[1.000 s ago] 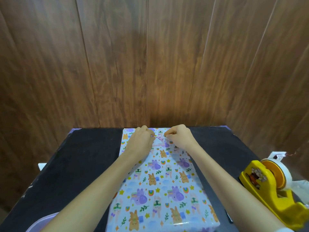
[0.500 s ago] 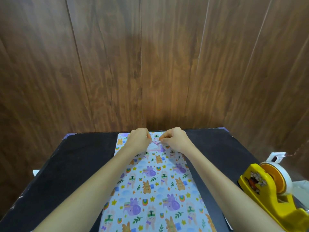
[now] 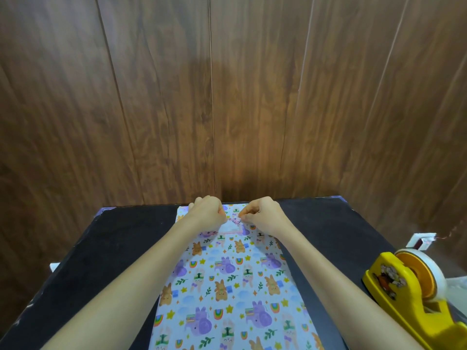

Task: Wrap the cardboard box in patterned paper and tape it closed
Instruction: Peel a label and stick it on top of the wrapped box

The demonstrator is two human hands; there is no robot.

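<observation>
The box wrapped in patterned paper (image 3: pixel 227 294), printed with bunnies and purple elephants, lies lengthwise on the black table (image 3: pixel 108 248) and runs away from me. Both hands are at its far end. My left hand (image 3: pixel 207 213) and my right hand (image 3: pixel 262 215) have curled fingers and pinch the two ends of a small clear piece of tape (image 3: pixel 231 228) with a pink edge. The tape lies flat on the paper between them. The cardboard itself is hidden under the paper.
A yellow tape dispenser (image 3: pixel 409 294) with a white roll stands at the table's right edge. A small white item (image 3: pixel 423 240) lies beyond it. A wooden panel wall (image 3: pixel 227 97) rises right behind the table's far edge.
Both hands stay at the box's far end on the tape piece. The view has shifted a little, so the box reaches lower in the frame.
</observation>
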